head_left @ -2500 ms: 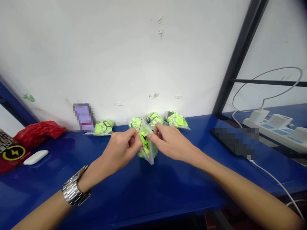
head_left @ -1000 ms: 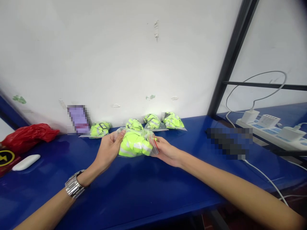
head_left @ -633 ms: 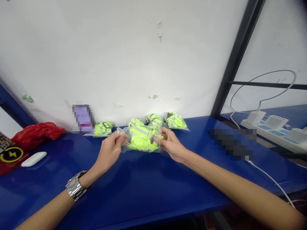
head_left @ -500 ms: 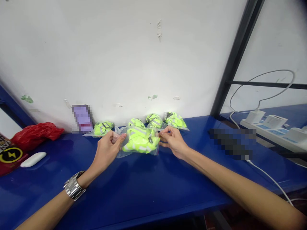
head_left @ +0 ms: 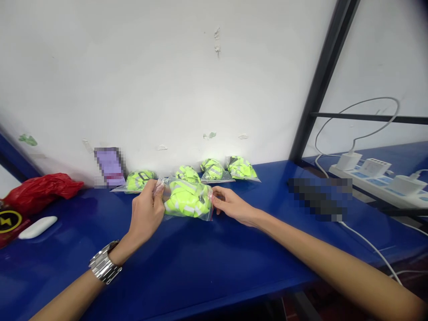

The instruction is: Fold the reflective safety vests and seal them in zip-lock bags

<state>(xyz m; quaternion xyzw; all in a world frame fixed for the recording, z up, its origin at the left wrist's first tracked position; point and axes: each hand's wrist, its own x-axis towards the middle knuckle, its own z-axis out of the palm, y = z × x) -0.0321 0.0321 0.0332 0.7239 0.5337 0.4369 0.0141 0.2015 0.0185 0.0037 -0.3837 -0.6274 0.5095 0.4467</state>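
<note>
A clear zip bag (head_left: 189,198) with a folded fluorescent yellow-green reflective item inside is held between my two hands over the blue table (head_left: 200,263). My left hand (head_left: 147,205) is closed on the bunched plastic at the bag's left end. At the right end, where a red zip strip shows, my right hand (head_left: 230,205) pinches the edge. Behind stand similar filled bags: one at the left (head_left: 139,180), one partly hidden (head_left: 187,173) by the held bag, and two more at the right, a nearer one (head_left: 213,170) and a farther one (head_left: 242,168).
A phone with a blurred screen (head_left: 109,166) leans on the wall. At the left lie a red plastic bag (head_left: 40,191) and a white case (head_left: 38,227). On the right are a blurred dark object (head_left: 319,198) with a white cable and a power strip (head_left: 377,178) with chargers.
The held bag has shifted slightly left and turned, so its red zip edge shows at the right. My left hand has closed more tightly around the bunched plastic. The view has shifted slightly.
</note>
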